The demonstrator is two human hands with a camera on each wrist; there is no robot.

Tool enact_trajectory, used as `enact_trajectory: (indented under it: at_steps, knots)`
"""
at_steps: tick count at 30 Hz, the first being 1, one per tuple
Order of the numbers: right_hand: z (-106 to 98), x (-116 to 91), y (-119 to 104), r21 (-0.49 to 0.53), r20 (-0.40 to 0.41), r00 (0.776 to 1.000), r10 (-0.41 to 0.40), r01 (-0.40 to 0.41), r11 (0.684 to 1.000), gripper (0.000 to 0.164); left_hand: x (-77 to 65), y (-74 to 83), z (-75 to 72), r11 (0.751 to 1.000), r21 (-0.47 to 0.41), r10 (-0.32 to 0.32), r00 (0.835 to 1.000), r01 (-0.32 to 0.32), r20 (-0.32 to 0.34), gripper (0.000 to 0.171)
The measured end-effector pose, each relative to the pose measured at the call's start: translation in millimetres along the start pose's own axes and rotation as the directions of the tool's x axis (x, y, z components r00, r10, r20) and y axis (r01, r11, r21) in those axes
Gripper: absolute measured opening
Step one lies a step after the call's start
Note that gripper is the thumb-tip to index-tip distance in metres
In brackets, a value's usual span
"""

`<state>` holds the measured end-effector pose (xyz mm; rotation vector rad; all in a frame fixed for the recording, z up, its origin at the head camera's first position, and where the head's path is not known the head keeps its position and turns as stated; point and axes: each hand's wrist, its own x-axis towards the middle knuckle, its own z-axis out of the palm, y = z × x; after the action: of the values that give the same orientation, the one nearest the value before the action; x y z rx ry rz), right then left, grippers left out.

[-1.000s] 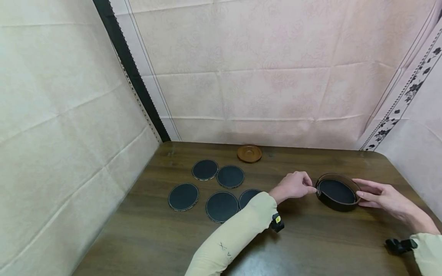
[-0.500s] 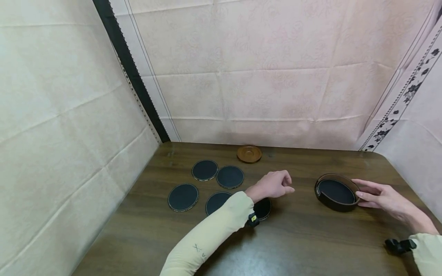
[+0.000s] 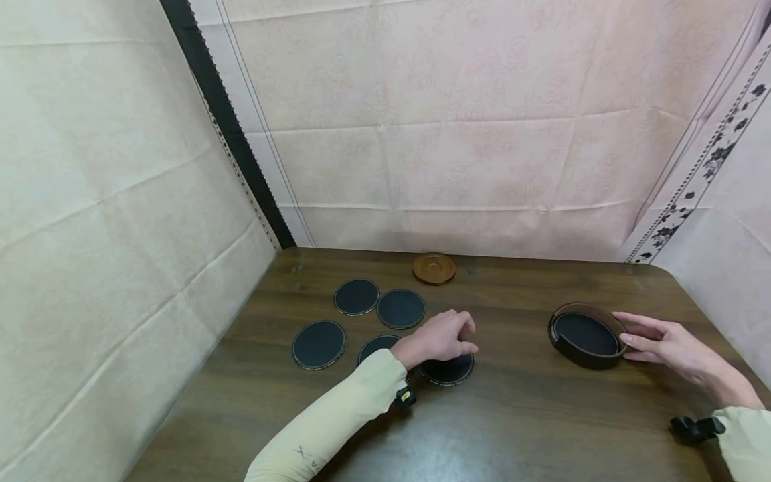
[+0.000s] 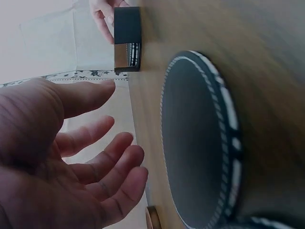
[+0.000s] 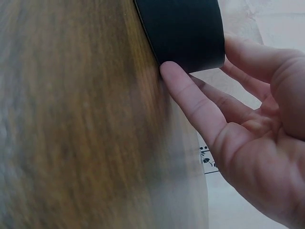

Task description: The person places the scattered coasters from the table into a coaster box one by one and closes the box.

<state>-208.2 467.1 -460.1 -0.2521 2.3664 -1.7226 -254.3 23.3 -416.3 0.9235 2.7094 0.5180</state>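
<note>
In the head view, my left hand [image 3: 442,338] hovers over a round black coaster [image 3: 448,371], partly hiding it. The left wrist view shows its fingers apart and loosely bent, nothing between them, beside that coaster [image 4: 195,138] with pale stitching round its rim. At the right, my right hand [image 3: 665,341] holds the side of a round dark coaster holder [image 3: 584,361] with a brown inner wall. A black coaster [image 3: 584,333] lies inside. Up close in the right wrist view, thumb and fingers [image 5: 190,93] are against the holder's black outer wall [image 5: 186,36].
Several more black coasters lie flat at the left: one far left [image 3: 319,345], two behind [image 3: 357,296], and one [image 3: 376,347] partly under my left forearm. A brown wooden saucer [image 3: 434,268] sits at the table's back edge. Pale cloth [image 3: 470,134] hangs behind the table.
My left hand has moved left, away from the coaster holder, to over the right-hand coaster, which now shows more. My right hand has stayed on the holder.
</note>
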Motion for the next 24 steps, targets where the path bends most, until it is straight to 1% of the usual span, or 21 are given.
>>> enact_trajectory:
  at_steps: [5,10,13,18,24]
  knots:
    - [0.0,1.2,2.3,0.009,0.009,1.0,-0.024,0.024,1.0,0.055,-14.0,-11.5,0.1,0.999,0.037,-0.007,1.0,0.007,0.018,0.039]
    - [-1.2,0.8,5.2,0.01,0.018,0.999,-0.045,0.045,0.999,0.054,-24.7,-18.7,1.1,0.993,0.119,-0.019,1.0,0.017,0.019,0.044]
    - [-1.6,0.2,5.9,0.003,0.02,0.999,-0.041,0.041,0.999,0.054,-29.9,-20.8,3.9,0.984,0.174,-0.032,0.999,0.026,0.035,0.049]
    - [-1.9,0.3,5.0,-0.001,0.014,0.999,-0.034,0.034,0.999,0.054,-34.2,-20.6,10.3,0.97,0.239,-0.051,0.997,0.037,0.053,0.054]
    - [-1.6,0.9,3.5,-0.009,0.011,0.999,-0.031,0.031,0.999,0.056,-34.7,-21.0,8.4,0.968,0.245,-0.078,0.995,0.06,0.064,0.059]
